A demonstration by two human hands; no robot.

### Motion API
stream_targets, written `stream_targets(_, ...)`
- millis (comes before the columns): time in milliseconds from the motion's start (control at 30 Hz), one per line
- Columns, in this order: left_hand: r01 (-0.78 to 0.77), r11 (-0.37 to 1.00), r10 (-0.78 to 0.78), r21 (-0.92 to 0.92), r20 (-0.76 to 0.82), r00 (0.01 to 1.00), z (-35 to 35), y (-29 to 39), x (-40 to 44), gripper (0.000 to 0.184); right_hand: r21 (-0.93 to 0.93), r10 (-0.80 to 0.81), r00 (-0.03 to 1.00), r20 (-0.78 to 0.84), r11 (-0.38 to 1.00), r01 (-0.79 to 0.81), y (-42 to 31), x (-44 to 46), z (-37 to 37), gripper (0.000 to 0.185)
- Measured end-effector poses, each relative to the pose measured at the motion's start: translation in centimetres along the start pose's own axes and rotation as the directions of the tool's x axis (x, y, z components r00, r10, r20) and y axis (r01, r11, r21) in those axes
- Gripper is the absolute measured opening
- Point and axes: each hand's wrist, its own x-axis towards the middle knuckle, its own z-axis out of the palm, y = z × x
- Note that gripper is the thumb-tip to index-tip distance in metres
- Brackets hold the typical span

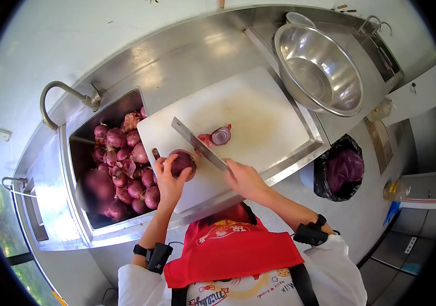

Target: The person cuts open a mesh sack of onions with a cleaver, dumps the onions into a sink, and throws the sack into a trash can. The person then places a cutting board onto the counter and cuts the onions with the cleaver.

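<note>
My left hand is closed around a whole red onion above the left part of a white cutting board. The handle of a cleaver is in my right hand, its blade pointing up and to the left. Just beyond the blade, a cut slice of red onion lies with its rings showing, and a reddish piece of onion is beside it. A small dark object shows at the board's left edge near my left fingers; I cannot make out what it is.
Many red onions fill the sink at left, under a curved faucet. A large steel bowl stands at the back right. A bin with a black liner is on the floor at right.
</note>
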Motion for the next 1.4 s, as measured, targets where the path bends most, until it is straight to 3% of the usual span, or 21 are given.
stream_targets(100,0.114,0.993,-0.112,0.028,-0.079,0.991,0.8,-1.5,0.8,0.047,0.000,-0.001,1.000,-0.007,1.000,0.001,-0.9,-0.7,0.1,0.026)
stream_targets(433,0.102,0.995,-0.101,0.007,-0.131,0.986,1.8,-1.8,1.7,0.058,-0.069,0.096,0.988,0.121,0.994,-0.089,-1.9,-1.9,0.3,0.028)
stream_targets(733,0.105,0.995,-0.105,-0.004,-0.079,0.991,1.6,-1.8,2.2,0.056,-0.035,0.149,0.956,0.251,0.989,-0.145,-3.5,1.5,0.2,0.022)
stream_targets(1000,0.089,0.995,-0.092,-0.041,-0.077,0.993,1.3,-1.7,1.4,0.057,-0.052,0.032,0.996,0.087,0.998,-0.027,-0.1,5.0,7.3,0.018)
stream_targets(1033,0.072,0.995,-0.076,-0.066,-0.058,0.995,0.4,-4.0,0.8,0.057,-0.063,-0.020,0.998,0.054,0.998,0.024,0.0,5.6,8.1,0.017)
stream_targets(1067,0.128,0.936,-0.133,-0.328,0.005,0.991,0.3,-6.7,0.2,0.053,-0.058,0.024,0.998,0.055,0.998,-0.021,0.2,5.3,7.9,0.018)
stream_targets(1133,0.400,0.690,-0.359,-0.604,0.194,0.913,-2.2,-6.6,-0.8,0.049,-0.059,0.101,0.993,0.057,0.994,-0.097,1.4,5.2,6.2,0.019)
stream_targets(1267,0.539,0.730,-0.481,-0.420,0.243,0.842,-4.3,-5.2,-0.9,0.057,-0.029,0.145,0.987,-0.070,0.989,-0.147,2.7,4.3,3.5,0.019)
stream_targets(1400,0.495,0.742,-0.370,-0.453,0.340,0.865,-2.3,-6.3,-0.6,0.066,0.103,0.090,0.992,-0.084,0.991,-0.082,1.4,2.8,2.1,0.017)
